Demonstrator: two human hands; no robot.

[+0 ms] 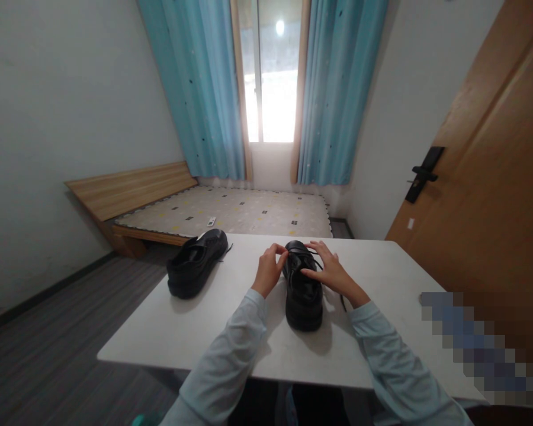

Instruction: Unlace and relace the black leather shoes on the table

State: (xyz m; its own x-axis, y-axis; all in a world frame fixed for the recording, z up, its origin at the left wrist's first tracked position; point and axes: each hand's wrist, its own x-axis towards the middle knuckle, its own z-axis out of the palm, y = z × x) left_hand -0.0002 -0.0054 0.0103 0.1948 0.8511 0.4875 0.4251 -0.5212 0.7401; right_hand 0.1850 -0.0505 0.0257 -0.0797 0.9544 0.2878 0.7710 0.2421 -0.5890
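Between left hand [270, 269] and right hand [331, 271] sits a black shoe [302, 293], both touching it

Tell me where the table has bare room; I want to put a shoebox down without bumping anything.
Bare patches on the white table: the right side, from the right hand out to the edge by the door, and the near left corner in front of the left shoe. Crowded: the middle, where both hands, left hand too, touch the laced shoe.
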